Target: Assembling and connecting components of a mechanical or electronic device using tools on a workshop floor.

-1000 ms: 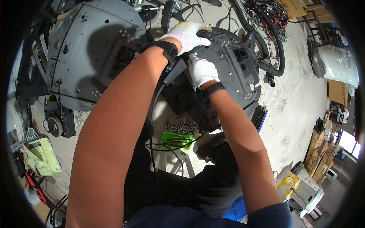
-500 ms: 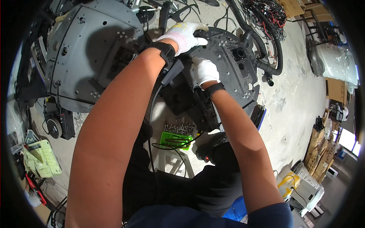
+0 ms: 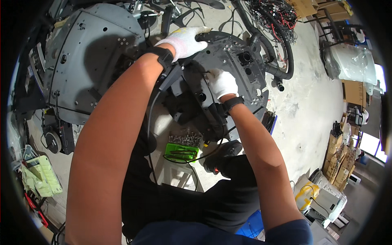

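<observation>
My left hand [image 3: 185,43], in a white knit glove, lies with its fingers stretched out over the far left edge of a dark rounded metal panel [image 3: 232,53]. My right hand [image 3: 223,83], gloved in white, is closed just above the same panel. A thin dark piece shows at its fingertips, too small to name. Between my arms, a black angular bracket-like part [image 3: 171,78] and a dark box-shaped frame [image 3: 192,102] adjoin the panel. A black cable [image 3: 151,118] hangs down near my left forearm.
A larger grey rounded panel [image 3: 73,77] stands at the left. Below, a green tray [image 3: 192,154] and a pile of bolts [image 3: 183,139] rest on a grey stool [image 3: 167,172]. A black corrugated hose [image 3: 290,61] curves at the right, near a tangle of wires [image 3: 269,18].
The whole view has shifted slightly. My right hand has moved a little nearer and right against the panel, uncovering more of the dark frame. My left hand stays over the panel's edge.
</observation>
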A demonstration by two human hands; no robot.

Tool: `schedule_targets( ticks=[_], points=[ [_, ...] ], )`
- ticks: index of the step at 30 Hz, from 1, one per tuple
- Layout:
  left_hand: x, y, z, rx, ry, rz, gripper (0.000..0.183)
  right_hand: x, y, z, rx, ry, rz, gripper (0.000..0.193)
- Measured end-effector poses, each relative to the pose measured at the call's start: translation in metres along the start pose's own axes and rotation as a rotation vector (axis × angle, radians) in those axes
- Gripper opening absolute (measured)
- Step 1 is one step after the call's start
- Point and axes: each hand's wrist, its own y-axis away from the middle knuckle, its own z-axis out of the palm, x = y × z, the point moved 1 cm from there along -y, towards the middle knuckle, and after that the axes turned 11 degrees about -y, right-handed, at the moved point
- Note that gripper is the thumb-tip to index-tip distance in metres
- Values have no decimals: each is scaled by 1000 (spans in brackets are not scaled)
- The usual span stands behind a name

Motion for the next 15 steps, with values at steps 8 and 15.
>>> schedule_targets(
  ticks=[8, 15],
  points=[
    [7, 19, -25, 219, 313, -151, 56, -3, 39, -35, -48, -1289, 465, 19],
    [59, 65, -47, 290, 308, -140, 68, -60, 91, -80, -74, -1798, 146, 26]
  ],
)
